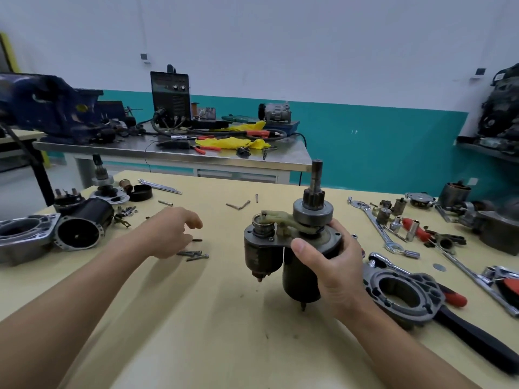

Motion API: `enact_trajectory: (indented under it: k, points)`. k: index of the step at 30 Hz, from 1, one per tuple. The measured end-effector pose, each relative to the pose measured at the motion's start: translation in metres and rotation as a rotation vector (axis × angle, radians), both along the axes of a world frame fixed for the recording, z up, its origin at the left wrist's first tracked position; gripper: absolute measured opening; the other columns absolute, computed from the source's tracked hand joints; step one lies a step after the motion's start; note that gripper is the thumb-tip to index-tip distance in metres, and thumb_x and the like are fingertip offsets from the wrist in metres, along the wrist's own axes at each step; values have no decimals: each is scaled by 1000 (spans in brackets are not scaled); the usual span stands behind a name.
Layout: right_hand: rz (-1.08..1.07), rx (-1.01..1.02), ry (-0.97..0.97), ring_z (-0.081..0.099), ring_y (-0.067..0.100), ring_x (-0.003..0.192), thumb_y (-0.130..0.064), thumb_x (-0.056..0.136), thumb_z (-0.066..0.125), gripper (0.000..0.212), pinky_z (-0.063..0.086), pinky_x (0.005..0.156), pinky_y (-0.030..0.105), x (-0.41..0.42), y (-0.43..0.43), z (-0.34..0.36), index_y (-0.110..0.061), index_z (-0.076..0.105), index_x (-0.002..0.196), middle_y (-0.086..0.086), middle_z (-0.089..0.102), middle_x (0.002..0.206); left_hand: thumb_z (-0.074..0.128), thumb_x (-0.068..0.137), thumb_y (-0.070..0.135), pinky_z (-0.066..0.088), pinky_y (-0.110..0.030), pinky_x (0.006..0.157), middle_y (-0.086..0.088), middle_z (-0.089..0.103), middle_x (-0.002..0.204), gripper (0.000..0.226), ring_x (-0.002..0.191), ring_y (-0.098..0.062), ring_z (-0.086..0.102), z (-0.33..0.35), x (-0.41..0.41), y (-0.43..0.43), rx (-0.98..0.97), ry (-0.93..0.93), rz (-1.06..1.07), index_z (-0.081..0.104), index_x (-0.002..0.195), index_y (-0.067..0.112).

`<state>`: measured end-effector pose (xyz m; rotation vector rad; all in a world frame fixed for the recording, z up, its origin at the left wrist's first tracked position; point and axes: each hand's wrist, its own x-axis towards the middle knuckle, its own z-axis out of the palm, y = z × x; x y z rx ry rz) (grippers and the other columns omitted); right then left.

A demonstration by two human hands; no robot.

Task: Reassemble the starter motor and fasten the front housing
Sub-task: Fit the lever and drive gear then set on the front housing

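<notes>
starter motor [292, 248] upright in right hand [334, 265] (gripped)

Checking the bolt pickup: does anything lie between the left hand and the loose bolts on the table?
Nothing visible does. The left hand hovers open right beside the loose bolts, with only bare table between them. The starter motor, held upright in the right hand, stands off to the side.

left grip [171, 231]: palm down, fingers loosely curled, empty | right grip [334, 265]: clasped upright round the starter motor [292, 248]
</notes>
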<state>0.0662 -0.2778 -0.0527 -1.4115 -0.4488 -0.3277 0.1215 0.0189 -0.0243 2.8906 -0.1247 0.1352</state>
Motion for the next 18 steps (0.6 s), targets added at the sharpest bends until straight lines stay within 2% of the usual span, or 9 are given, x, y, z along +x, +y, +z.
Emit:
enact_trajectory:
  k: [1,3,6,8,10,12,15,17,18]
  points:
    - [2,14,3,70,18,105,-42,60,83,70,54,83,18,0,-1,-1,-14,63,121,1,75,109,64,94,21,50,-33,95,8,65,124,31,102,-8,59,2,-2,-6,-78,-38,-40,63,124,27]
    - [-8,33,-1,70,20,106,-41,61,83,71,55,84,20,0,-2,-2,-12,63,122,3,75,110,70,89,40,52,-34,95,17,66,122,39,108,0,61,9,-11,-23,-422,-58,-207,60,126,35]
    - [-21,58,-5,70,22,106,-39,62,82,69,56,86,25,-1,-5,-4,-10,63,123,5,75,110,72,76,54,53,-28,94,19,59,136,73,123,-4,58,15,-41,-65,-911,154,-521,44,142,47]
    - [7,78,-16,70,26,108,-35,66,82,68,57,90,33,-4,-6,-3,-7,62,124,10,74,112,79,75,46,54,-20,87,13,60,136,81,120,-6,61,4,-57,-95,-1051,138,-632,41,146,41]
    - [13,20,-18,70,25,108,-36,69,81,64,57,91,35,-8,-8,1,-9,62,123,8,75,112,86,77,23,51,-13,74,9,70,117,72,100,-4,68,-6,-64,-121,-1142,-8,-599,48,139,25]
    - [-21,-226,19,69,15,109,-49,66,83,65,56,93,33,-15,-20,11,-22,64,123,-2,74,114,84,71,10,48,-9,64,7,74,95,61,79,-1,68,-8,-64,-133,-1181,-136,-542,55,125,14]
    - [-129,-960,61,54,-4,120,-81,53,74,94,46,106,30,-22,-66,40,-41,54,135,-19,60,135,81,69,10,48,-19,51,3,72,81,47,65,-9,65,-7,-64,-126,-1178,-188,-556,59,111,14]
    - [-191,-1367,79,38,-1,134,-91,47,66,116,32,112,25,-24,-103,60,-41,37,148,-20,44,151,82,70,14,47,-26,46,-5,71,78,44,61,-19,63,-7,-62,-120,-1149,-166,-546,60,107,18]
    - [-190,-1503,129,31,4,140,-91,45,66,124,28,114,28,-23,-116,68,-40,30,152,-17,37,155,85,70,14,47,-27,46,-8,70,78,44,61,-22,63,-8,-61,-118,-1133,-153,-541,61,106,20]
